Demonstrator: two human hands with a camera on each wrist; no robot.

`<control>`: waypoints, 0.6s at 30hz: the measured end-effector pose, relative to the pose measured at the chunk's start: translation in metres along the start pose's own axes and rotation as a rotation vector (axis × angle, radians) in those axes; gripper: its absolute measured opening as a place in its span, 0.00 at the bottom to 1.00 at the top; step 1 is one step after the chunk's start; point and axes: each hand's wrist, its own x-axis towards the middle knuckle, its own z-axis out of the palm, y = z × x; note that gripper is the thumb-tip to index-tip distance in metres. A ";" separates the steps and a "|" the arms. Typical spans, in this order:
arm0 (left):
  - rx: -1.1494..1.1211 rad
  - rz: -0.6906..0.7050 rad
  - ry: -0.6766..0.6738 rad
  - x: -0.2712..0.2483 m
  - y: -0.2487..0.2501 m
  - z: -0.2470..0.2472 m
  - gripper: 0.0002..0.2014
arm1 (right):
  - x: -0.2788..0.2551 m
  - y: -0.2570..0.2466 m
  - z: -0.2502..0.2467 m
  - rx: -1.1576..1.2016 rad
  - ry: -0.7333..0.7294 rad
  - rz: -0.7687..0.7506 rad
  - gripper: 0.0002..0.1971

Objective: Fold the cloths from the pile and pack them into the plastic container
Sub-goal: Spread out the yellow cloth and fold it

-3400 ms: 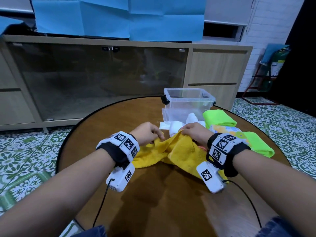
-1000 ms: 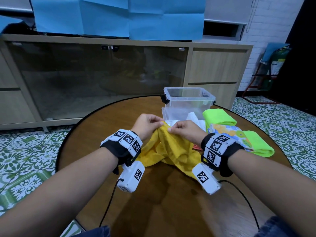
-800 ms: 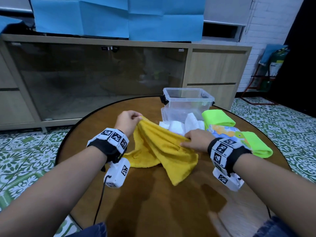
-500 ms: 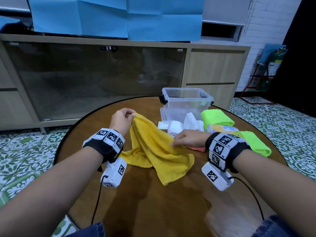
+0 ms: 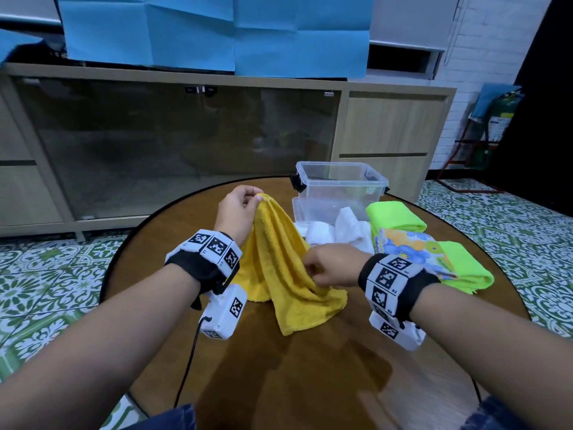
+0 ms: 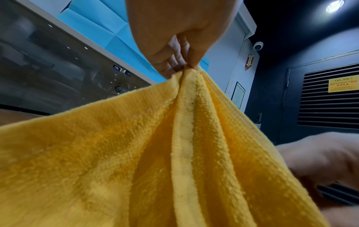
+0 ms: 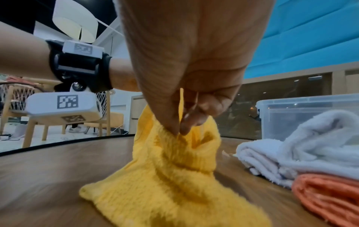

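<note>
1. Head view, landmark: the plastic container stands at the far side of the round table, lid off. I can make out no cloth inside it through its clear walls.
2. Yellow cloth: on my side of the container and to its left, unfolded. One corner is lifted; the rest drapes down onto the table.
3. My left hand: left of the container, raised, fingers and thumb pinching the lifted corner of the yellow cloth.
4. My right hand: in front of the container, low, fingertips pinching a lower edge of the same cloth, seemingly to draw it out flat.
5. White cloths: touching the container's near wall, bunched, not folded.
6. Orange cloth: beside the white ones on their near side, seen only from the right wrist view; it looks folded, though I cannot be sure.
7. Two green cloths and a flower-print cloth: right of the container; the green ones look folded.
8. Progress, as I judge it: early. Nothing packed yet; the yellow cloth is only being spread, and the white pile is untouched. Folding and packing of every piece remain.
</note>
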 end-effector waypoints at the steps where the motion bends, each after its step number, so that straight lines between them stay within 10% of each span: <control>1: -0.002 0.002 0.002 0.000 0.000 0.000 0.05 | 0.002 -0.002 0.003 0.027 -0.006 -0.026 0.04; 13: 0.014 0.001 -0.040 0.000 -0.004 0.002 0.04 | 0.007 -0.009 0.010 -0.492 -0.247 0.101 0.09; 18: 0.007 -0.018 0.029 0.003 -0.004 -0.004 0.05 | -0.001 0.005 -0.010 -0.124 -0.150 0.104 0.08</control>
